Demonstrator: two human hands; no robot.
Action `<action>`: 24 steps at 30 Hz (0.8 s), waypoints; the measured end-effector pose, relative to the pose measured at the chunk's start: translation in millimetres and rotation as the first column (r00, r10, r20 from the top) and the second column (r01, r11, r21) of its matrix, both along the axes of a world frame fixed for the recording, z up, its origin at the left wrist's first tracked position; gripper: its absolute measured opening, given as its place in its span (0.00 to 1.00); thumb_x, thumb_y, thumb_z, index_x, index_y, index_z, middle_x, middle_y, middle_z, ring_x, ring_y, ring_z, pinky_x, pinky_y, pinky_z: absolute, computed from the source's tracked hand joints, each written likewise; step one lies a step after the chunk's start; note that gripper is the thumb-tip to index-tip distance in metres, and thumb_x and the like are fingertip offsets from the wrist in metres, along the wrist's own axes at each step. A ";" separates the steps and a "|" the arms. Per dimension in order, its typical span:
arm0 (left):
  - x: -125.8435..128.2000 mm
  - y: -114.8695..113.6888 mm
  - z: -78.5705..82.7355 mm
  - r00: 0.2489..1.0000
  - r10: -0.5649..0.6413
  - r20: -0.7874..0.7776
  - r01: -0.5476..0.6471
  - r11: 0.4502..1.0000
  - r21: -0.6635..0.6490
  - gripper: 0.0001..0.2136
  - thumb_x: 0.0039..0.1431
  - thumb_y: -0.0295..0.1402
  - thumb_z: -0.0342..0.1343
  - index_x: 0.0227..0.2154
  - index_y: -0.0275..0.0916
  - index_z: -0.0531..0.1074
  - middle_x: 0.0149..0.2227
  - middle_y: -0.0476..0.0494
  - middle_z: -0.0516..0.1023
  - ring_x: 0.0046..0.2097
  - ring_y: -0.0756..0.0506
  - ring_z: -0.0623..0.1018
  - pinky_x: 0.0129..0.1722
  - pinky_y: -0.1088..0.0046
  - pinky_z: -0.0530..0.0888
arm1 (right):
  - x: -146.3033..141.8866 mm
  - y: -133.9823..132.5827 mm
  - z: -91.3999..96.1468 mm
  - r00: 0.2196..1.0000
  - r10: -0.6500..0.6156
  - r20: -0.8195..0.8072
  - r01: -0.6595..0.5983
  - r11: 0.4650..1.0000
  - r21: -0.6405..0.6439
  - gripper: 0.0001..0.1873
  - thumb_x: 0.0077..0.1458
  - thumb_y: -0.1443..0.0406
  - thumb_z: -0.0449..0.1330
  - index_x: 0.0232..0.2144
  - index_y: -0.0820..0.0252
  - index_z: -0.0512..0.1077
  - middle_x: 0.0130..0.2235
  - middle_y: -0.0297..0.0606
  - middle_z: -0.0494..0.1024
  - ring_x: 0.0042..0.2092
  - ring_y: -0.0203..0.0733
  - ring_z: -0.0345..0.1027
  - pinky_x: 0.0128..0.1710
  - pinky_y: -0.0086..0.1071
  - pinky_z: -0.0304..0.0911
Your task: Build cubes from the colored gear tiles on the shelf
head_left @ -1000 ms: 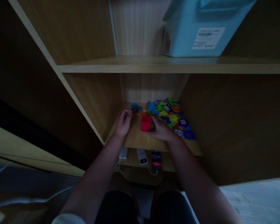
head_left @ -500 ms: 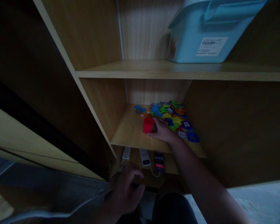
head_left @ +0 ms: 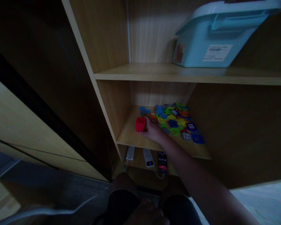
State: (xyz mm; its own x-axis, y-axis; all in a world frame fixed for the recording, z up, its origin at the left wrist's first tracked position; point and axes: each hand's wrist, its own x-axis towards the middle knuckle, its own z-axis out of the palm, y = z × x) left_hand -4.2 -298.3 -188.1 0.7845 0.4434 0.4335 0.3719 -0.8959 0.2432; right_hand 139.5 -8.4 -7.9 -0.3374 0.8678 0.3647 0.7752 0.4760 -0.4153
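Note:
On the middle shelf (head_left: pixel 133 137), my right hand (head_left: pixel 152 129) reaches in and grips a red block (head_left: pixel 140 124) with ridged sides, thumb and fingers closed about its right side. Just right of and behind that hand lies a spread of colourful toothed plastic pieces (head_left: pixel 173 120), in yellow, green, blue and orange. A few blue pieces (head_left: pixel 144 110) sit behind the block, towards the back panel. My left hand (head_left: pixel 147 214) is low at the bottom edge, over my lap, dark and smeared, so its fingers are hard to make out.
A light blue lidded bin (head_left: pixel 203 40) with a label stands on the upper shelf (head_left: pixel 154 75). On the lowest shelf are a white power strip (head_left: pixel 130 153), a white power bank (head_left: pixel 148 158) and a cabled phone (head_left: pixel 162 162). The cabinet's side panel (head_left: pixel 243 131) rises at right.
My right hand has shifted left along the shelf with the red block in it. My left hand has dropped from before the lower shelf to my lap. The view has swung slightly left.

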 end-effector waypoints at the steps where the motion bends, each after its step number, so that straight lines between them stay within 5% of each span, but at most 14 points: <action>1: 2.9 0.8 4.0 0.999 -0.010 -0.031 0.009 1.000 -0.015 0.09 0.73 0.45 0.61 0.43 0.47 0.78 0.29 0.54 0.80 0.32 0.47 0.75 0.42 0.69 0.67 | -9.2 0.6 -0.2 1.000 0.001 0.000 -0.001 1.000 -0.004 0.54 0.56 0.55 0.75 0.75 0.58 0.54 0.68 0.58 0.74 0.70 0.65 0.68 0.72 0.60 0.55; 6: 11.9 2.1 20.2 0.995 -0.036 -0.090 0.027 0.995 -0.101 0.07 0.65 0.45 0.68 0.40 0.52 0.80 0.28 0.53 0.80 0.32 0.46 0.76 0.39 0.67 0.68 | -52.3 3.6 5.1 1.000 0.021 -0.001 -0.021 0.999 -0.040 0.54 0.56 0.56 0.75 0.74 0.64 0.55 0.66 0.61 0.76 0.68 0.64 0.71 0.70 0.54 0.62; 12: 8.1 6.7 34.1 0.996 -0.050 -0.078 0.035 0.982 -0.188 0.09 0.63 0.45 0.68 0.45 0.59 0.80 0.37 0.52 0.85 0.36 0.43 0.79 0.41 0.62 0.71 | -89.0 8.1 6.1 0.998 0.024 -0.053 -0.028 0.996 -0.081 0.55 0.55 0.57 0.76 0.75 0.60 0.54 0.64 0.57 0.78 0.64 0.60 0.76 0.66 0.49 0.67; 24: 7.5 11.4 58.0 0.998 -0.057 -0.035 0.042 0.942 -0.334 0.15 0.62 0.54 0.65 0.50 0.63 0.80 0.39 0.46 0.86 0.39 0.37 0.82 0.44 0.56 0.73 | -95.4 15.8 -16.9 0.959 0.076 -0.272 -0.116 0.984 -0.133 0.58 0.52 0.58 0.79 0.75 0.57 0.54 0.65 0.57 0.77 0.64 0.60 0.75 0.65 0.51 0.69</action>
